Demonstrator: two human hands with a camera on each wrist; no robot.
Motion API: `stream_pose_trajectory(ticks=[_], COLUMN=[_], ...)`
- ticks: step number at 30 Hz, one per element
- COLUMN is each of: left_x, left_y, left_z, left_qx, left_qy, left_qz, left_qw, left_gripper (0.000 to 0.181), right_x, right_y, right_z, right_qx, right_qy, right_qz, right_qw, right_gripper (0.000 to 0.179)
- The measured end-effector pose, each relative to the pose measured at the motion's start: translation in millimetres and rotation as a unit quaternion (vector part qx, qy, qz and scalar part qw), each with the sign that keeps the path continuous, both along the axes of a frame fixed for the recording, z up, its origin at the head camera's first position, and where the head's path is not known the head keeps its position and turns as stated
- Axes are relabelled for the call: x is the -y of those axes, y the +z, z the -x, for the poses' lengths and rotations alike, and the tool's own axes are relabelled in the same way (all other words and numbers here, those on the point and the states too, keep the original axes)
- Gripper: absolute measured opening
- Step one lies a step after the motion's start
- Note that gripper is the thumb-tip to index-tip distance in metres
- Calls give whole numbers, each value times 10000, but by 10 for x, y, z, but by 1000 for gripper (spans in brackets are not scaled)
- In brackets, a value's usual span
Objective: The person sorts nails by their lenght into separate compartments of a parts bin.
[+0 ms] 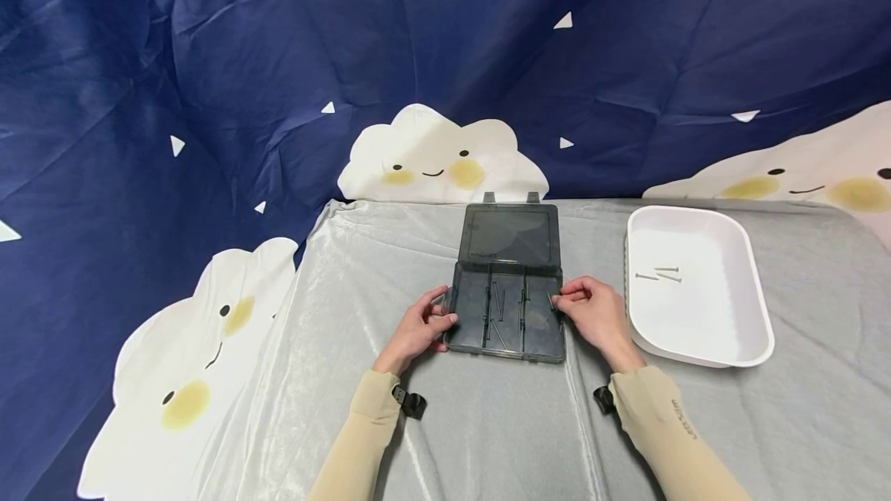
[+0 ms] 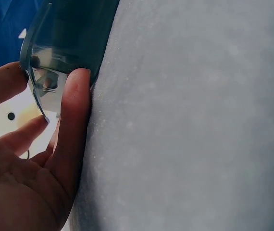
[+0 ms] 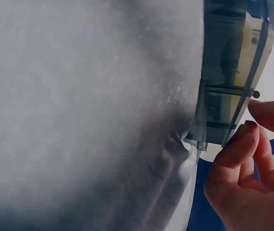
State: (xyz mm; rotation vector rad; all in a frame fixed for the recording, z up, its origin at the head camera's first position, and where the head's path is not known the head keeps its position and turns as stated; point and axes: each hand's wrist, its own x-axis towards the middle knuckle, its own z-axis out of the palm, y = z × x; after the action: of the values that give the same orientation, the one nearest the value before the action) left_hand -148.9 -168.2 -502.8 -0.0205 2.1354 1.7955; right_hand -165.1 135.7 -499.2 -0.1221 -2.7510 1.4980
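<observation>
A dark translucent compartment box [image 1: 468, 311] lies on the grey cloth, its lid [image 1: 511, 234] flipped back on the far side. Several long thin screws [image 1: 499, 301] are inside, mostly in the middle compartment and along its dividers. My left hand [image 1: 416, 328] grips the left wall, thumb against the outside and fingers at the rim. At the right wall is my right hand [image 1: 595, 311], thumb and index tips slightly apart by the rim. One screw [image 3: 230, 91] slants beside these fingertips, its head close to the index finger in the right wrist view.
A white tray [image 1: 703, 323] stands to the right of the box, with several screws [image 1: 668, 278] on its floor. The grey cloth [image 1: 487, 424] has wrinkles near the box. Behind hangs a dark blue curtain [image 1: 612, 83] with cloud patterns.
</observation>
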Motion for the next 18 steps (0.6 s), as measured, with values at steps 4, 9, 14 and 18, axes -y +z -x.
stream_pose_trajectory(ticks=[4, 9, 14, 18], left_x=[3, 5, 5, 4], left_y=[-9, -17, -1, 11], left_z=[6, 8, 5, 2], left_qx=[64, 72, 54, 52], left_qy=[-2, -9, -39, -60], left_qz=[-39, -53, 23, 68], left_qw=[10000, 10000, 10000, 9999], left_gripper=[67, 67, 68, 68], right_x=[-10, -30, -58, -87], right_y=[23, 66, 119, 158], right_z=[-19, -55, -97, -121], right_qx=[-136, -482, -1026, -1265], right_qy=[-42, -153, -343, -586], right_qz=[112, 93, -34, -5], right_qw=[9998, 9987, 9941, 9902], right_gripper=[18, 14, 9, 8])
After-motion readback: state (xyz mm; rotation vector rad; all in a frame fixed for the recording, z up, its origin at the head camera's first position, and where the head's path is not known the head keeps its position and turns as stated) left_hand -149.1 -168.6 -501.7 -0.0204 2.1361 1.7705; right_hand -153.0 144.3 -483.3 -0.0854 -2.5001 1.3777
